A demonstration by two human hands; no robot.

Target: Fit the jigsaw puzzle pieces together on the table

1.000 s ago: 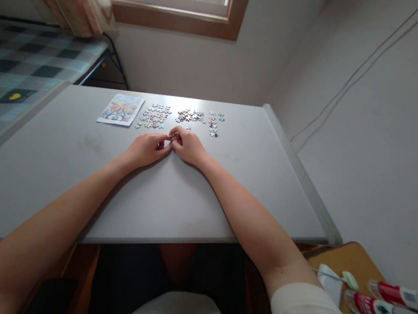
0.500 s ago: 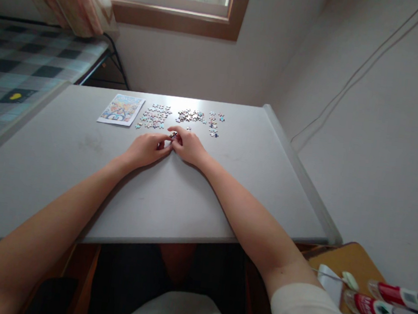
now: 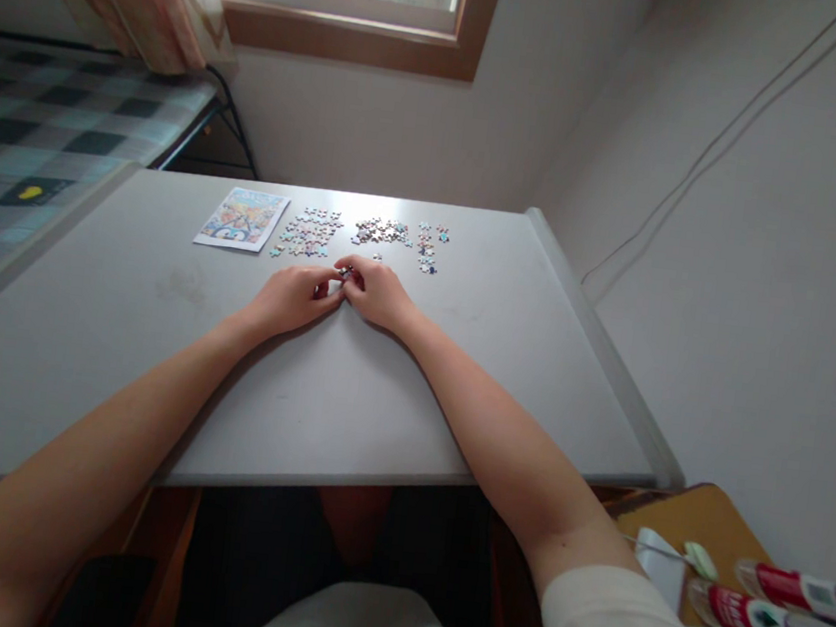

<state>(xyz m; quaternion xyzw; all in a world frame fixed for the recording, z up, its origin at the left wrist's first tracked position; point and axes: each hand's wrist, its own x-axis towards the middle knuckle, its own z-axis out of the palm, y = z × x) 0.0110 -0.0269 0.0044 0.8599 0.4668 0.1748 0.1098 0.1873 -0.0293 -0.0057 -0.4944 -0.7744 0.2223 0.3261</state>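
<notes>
My left hand [image 3: 297,297] and my right hand [image 3: 379,294] meet near the middle of the white table [image 3: 348,396]. Both are closed on small jigsaw puzzle pieces [image 3: 346,273] between their fingertips; fingers partly hide these pieces, so how they fit together cannot be made out. Just beyond my hands lie loose jigsaw pieces: spaced rows [image 3: 309,232] to the left, a dense cluster [image 3: 382,232] in the middle and a short column [image 3: 427,247] to the right. One loose piece [image 3: 377,257] lies right behind my right hand.
A printed picture sheet [image 3: 242,220] lies left of the pieces. At the lower right, a wooden stool [image 3: 705,507] bears plastic bottles with red labels [image 3: 738,614] and a white cable. A bed with a checked cover [image 3: 70,113] stands left, below a window.
The right index finger has curled slightly down over the pieces between my fingertips. Otherwise the hands and the laid-out pieces stay where they were.
</notes>
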